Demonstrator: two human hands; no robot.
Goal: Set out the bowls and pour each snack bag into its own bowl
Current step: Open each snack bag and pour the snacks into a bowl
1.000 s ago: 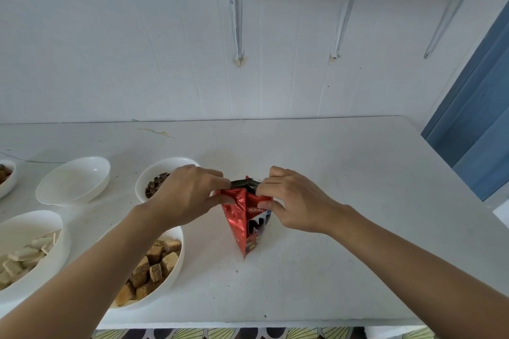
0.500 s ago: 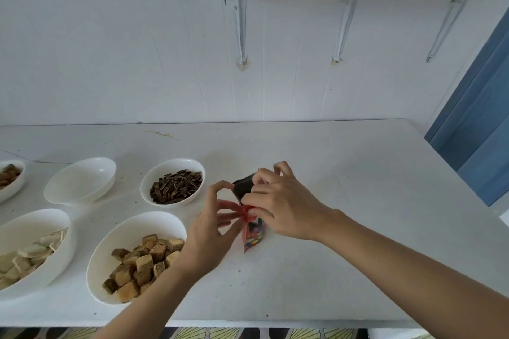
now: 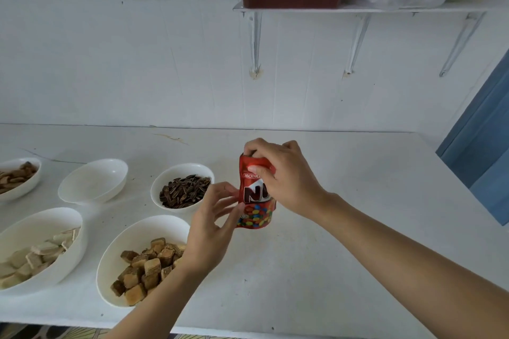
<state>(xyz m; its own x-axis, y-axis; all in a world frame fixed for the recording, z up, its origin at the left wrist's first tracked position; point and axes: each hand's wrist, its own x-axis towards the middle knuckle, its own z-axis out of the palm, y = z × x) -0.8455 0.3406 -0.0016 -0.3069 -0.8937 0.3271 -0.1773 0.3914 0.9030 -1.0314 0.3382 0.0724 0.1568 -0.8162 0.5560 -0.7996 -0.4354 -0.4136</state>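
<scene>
the red snack bag (image 3: 254, 195) stands upright over the middle of the worktop (image 3: 344, 228), label towards the camera; whether its base touches the surface i cannot tell. the right hand (image 3: 281, 176) reaches in from the right and pinches its crumpled top. the left hand (image 3: 212, 226), palm turned to the bag, holds its left edge with curled fingers. just left sits a bowl of striped seeds (image 3: 179, 168), nearer a bowl of brown cubes (image 3: 137, 234), further left an empty bowl (image 3: 93, 180) and a bowl of pale wafers (image 3: 35, 223).
</scene>
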